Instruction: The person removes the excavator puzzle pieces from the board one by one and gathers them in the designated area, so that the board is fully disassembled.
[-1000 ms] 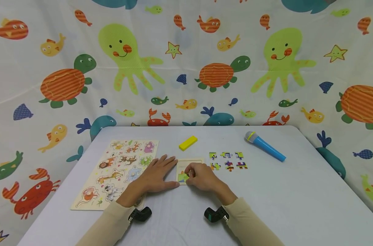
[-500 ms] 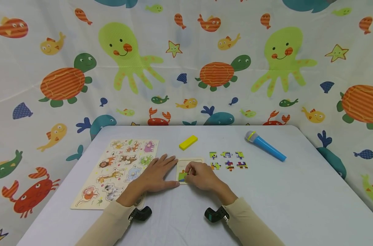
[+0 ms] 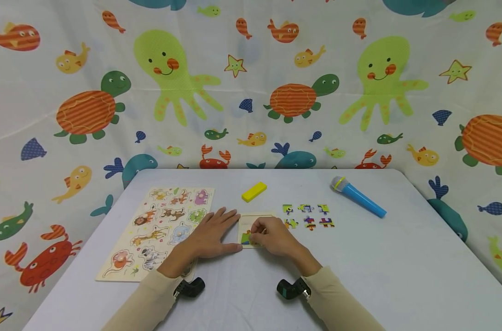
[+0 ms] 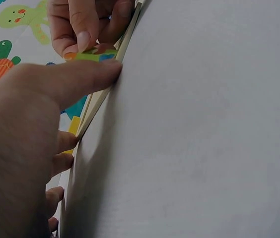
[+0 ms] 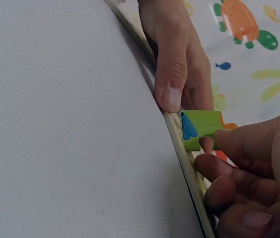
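Observation:
A small wooden puzzle tray [image 3: 256, 214] lies between the two hands. In its near left corner is a green jigsaw puzzle piece [image 5: 202, 124] with a blue patch and an orange tab. My right hand [image 3: 273, 236] pinches this piece with thumb and curled fingers, which cover part of it. My left hand [image 3: 211, 234] rests with spread fingers at the tray's left side. Its thumb [image 4: 98, 74] lies along the near edge by the corner, close to the green piece in both wrist views.
Several loose jigsaw pieces [image 3: 308, 217] lie in two rows right of the tray. A yellow block [image 3: 254, 191] lies behind it, and a blue toy microphone [image 3: 358, 197] at the back right. On the left is a large animal puzzle board [image 3: 151, 234], partly under the left forearm.
The right fingertips have shifted slightly over the green puzzle piece at the tray's corner. My left hand stays in place.

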